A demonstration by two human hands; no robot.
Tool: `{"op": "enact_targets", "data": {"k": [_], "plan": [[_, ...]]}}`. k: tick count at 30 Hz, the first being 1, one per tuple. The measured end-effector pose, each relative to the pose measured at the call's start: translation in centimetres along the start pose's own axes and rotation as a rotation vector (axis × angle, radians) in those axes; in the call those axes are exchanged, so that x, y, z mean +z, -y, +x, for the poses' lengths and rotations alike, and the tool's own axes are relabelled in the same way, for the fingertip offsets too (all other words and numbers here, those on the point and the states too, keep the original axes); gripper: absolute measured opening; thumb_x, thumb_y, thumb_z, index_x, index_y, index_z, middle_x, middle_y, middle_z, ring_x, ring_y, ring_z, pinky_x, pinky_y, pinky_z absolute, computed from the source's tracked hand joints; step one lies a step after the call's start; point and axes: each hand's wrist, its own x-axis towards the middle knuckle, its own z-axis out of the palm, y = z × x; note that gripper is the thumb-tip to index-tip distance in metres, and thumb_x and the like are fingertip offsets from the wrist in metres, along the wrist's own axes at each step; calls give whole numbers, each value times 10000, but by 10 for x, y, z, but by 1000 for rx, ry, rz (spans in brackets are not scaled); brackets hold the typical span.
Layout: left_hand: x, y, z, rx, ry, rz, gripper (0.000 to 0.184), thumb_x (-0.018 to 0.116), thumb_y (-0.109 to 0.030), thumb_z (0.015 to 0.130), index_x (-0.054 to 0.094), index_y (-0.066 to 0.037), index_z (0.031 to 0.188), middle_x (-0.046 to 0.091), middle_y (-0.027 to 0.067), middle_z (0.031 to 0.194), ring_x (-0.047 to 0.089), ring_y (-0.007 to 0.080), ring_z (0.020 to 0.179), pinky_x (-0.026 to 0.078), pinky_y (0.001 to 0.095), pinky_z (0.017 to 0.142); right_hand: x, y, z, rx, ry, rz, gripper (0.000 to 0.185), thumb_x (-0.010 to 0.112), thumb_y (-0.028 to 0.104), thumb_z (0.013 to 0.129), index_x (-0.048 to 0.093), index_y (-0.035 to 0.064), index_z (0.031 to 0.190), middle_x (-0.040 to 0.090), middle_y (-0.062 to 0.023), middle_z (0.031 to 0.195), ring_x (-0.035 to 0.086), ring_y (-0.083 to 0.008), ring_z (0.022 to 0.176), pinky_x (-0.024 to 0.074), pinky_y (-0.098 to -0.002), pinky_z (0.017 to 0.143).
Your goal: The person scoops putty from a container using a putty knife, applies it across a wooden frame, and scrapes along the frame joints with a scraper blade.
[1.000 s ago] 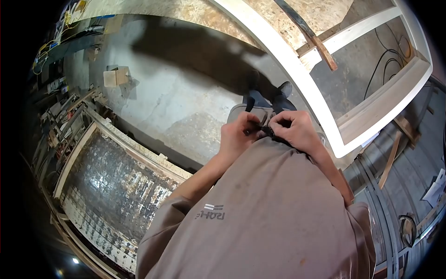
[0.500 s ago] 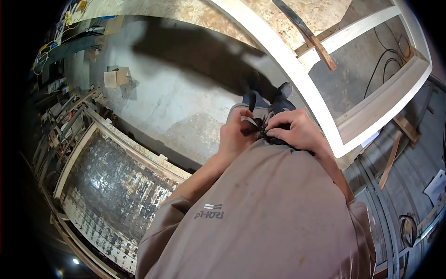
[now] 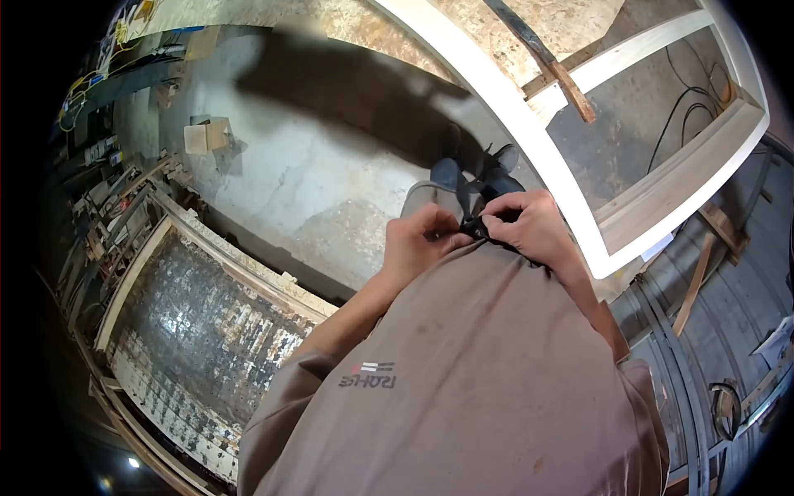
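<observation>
Black straps (image 3: pixel 473 227) meet in a bunch at the front of my waist, against the brown shirt (image 3: pixel 471 355). My left hand (image 3: pixel 423 241) is closed on the bunch from the left, thumb and fingers pinched. From the right, my right hand (image 3: pixel 529 225) pinches the same black strap, fingertips close to those of my left hand. Loose strap ends hang down over my trousers towards my shoes (image 3: pixel 506 157). The exact shape of the knot or buckle between the fingertips is too small to make out.
A white frame (image 3: pixel 571 186) stands close on my right, with a long tool with a wooden handle (image 3: pixel 575 93) across it. A stained panel (image 3: pixel 207 322) lies at the lower left. A small box (image 3: pixel 207 136) sits on the floor. Metal lengths (image 3: pixel 691 388) are at the right.
Both hands have stayed at my waist while their fingers shifted around the black strap. My left fingers, raised before, are now lower and pinched. Loose strap ends now show below the hands.
</observation>
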Motion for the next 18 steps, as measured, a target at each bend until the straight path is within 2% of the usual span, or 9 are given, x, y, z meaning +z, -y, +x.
{"op": "enact_targets", "data": {"k": [4, 7, 13, 18], "plan": [[-1, -3, 5, -175, 69, -202, 192, 858, -57, 781, 686, -12, 852, 749, 69, 806, 698, 97, 751, 558, 260, 699, 8, -5, 1, 77, -307, 292, 61, 701, 4, 851, 738, -17, 895, 688, 1, 757, 583, -43, 682, 497, -227, 634], [0, 3, 7, -217, 96, -216, 218, 855, -58, 785, 663, -18, 880, 752, 65, 809, 701, 101, 753, 552, 254, 706, 9, -15, 6, 59, -274, 390, 57, 662, 7, 882, 714, -14, 895, 659, 18, 771, 552, -34, 696, 464, -210, 634], [2, -6, 7, -201, 6, -156, 506, 867, -49, 754, 548, -61, 1147, 742, 57, 791, 706, 110, 761, 552, 268, 707, 9, -20, 8, 35, -139, 513, 68, 600, 24, 917, 661, 3, 940, 644, 10, 854, 549, -40, 768, 451, -198, 701], [2, -4, 7, -185, 9, -145, 634, 866, -33, 741, 525, -73, 1274, 739, 73, 784, 709, 121, 756, 553, 274, 732, 13, -15, 9, 63, -61, 592, 94, 605, 56, 959, 640, 5, 1030, 658, -16, 904, 579, -54, 805, 476, -212, 729]]}}
